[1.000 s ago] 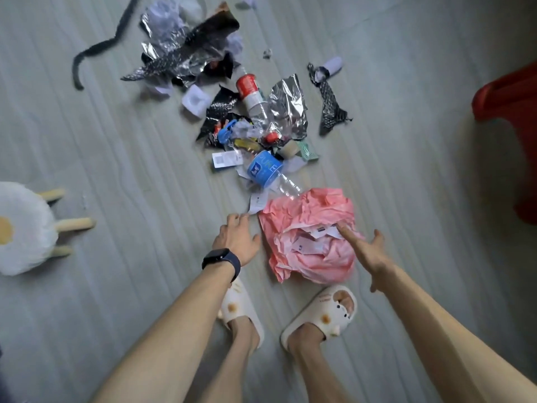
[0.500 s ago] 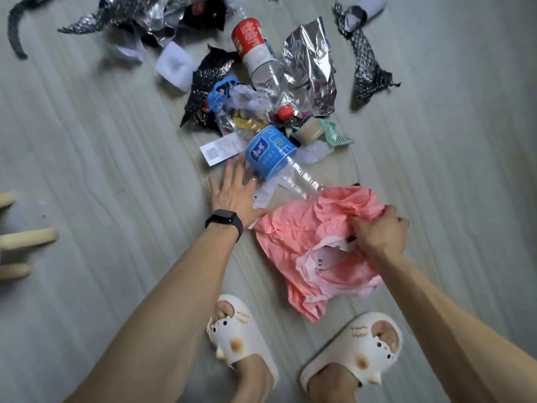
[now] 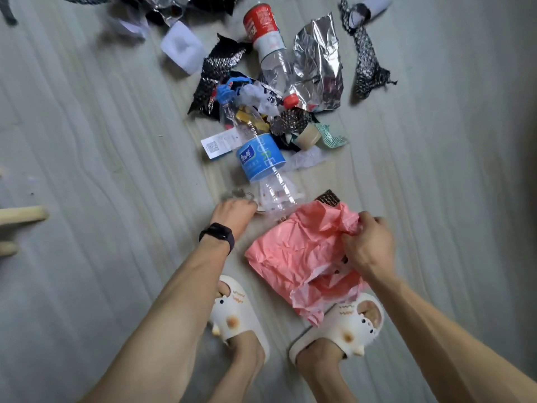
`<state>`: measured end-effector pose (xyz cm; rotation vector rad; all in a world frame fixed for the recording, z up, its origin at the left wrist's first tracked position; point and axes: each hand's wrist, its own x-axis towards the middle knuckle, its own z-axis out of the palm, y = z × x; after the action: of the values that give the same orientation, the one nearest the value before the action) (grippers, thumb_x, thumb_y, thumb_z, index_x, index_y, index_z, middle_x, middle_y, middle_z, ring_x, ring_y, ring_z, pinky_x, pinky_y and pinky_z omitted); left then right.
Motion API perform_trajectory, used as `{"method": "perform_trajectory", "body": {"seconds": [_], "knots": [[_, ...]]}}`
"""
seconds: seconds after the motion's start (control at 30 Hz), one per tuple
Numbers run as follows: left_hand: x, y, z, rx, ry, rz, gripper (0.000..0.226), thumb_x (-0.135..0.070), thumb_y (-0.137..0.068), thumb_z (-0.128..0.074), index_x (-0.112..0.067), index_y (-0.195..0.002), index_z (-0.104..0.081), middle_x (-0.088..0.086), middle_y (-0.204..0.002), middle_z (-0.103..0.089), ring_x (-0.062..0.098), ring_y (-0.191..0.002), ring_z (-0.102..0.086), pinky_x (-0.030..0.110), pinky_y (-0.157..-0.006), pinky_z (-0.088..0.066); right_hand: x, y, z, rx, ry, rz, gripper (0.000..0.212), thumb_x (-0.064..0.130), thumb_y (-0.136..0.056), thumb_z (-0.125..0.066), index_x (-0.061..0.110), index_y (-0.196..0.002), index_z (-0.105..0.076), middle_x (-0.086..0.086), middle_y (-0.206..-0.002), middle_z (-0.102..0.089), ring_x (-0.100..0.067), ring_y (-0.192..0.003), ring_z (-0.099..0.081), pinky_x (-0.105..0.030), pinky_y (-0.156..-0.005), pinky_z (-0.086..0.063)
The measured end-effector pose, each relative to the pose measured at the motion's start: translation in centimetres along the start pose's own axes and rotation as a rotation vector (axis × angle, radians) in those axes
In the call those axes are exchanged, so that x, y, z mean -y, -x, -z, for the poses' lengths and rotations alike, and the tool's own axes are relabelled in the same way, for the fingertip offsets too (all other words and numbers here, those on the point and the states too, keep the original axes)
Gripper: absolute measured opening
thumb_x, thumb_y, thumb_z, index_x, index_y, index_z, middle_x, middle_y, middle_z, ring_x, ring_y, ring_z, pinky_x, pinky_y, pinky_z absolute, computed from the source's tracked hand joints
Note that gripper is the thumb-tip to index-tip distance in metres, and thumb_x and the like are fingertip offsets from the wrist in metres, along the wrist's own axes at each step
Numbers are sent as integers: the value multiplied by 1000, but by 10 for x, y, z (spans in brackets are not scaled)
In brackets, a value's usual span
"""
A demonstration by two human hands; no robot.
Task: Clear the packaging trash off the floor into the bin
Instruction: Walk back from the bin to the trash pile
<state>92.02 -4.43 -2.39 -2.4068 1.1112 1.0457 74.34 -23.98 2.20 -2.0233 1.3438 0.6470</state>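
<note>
We are finding bare floor (image 3: 101,170) lying open on the left and on the right. Far ahead the litter pile (image 3: 267,94) is blocking the middle; the blue-labelled bottle (image 3: 258,158) and pink bag (image 3: 290,251) are crowding the near centre.

A crumpled pink plastic bag (image 3: 293,257) lies nearest on the floor. Just beyond it a clear blue-labelled bottle (image 3: 260,161) lies on its side. Farther off lie a red-labelled bottle (image 3: 263,24), crumpled silver foil (image 3: 318,62) and black mesh netting (image 3: 363,62).

Pale grey grained floor (image 3: 96,146), wooden legs (image 3: 24,214) left.
</note>
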Motion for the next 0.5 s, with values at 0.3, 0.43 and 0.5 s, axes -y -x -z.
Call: {"method": "perform_trajectory", "body": {"seconds": [0.3,0.43,0.5], "knots": [[22,104,41,-55,405,228,20,-23,-96,-52,-14,-112,-59,10,-114,-62,35,-103,-60,41,-77,-48,-18,91,40,40,-99,-87,12,11,-78,-58,18,-86,-51,-15,-98,-53,-29,-77,-48,-28,-72,-35],[17,156,101,-52,551,322,27,-29,-94,-58,-17,-118,-55,8,-121,-62,34,-107,-58,38,-79,-46,3,135,87,-34,-168,-110,19,12,-74,-60,16,-91,-53,-19,-105,-55,-34,-92,-50,-35,-77,-43],[11,182,141,-76,599,337,30,-29,-93,-60,-17,-120,-53,9,-123,-62,35,-108,-58,37,-78,-45,19,157,119,-59,-223,-115,30,12,-74,-61,15,-103,-53,-21,-110,-56,-35,-104,-51,-36,-80,-43]]}}
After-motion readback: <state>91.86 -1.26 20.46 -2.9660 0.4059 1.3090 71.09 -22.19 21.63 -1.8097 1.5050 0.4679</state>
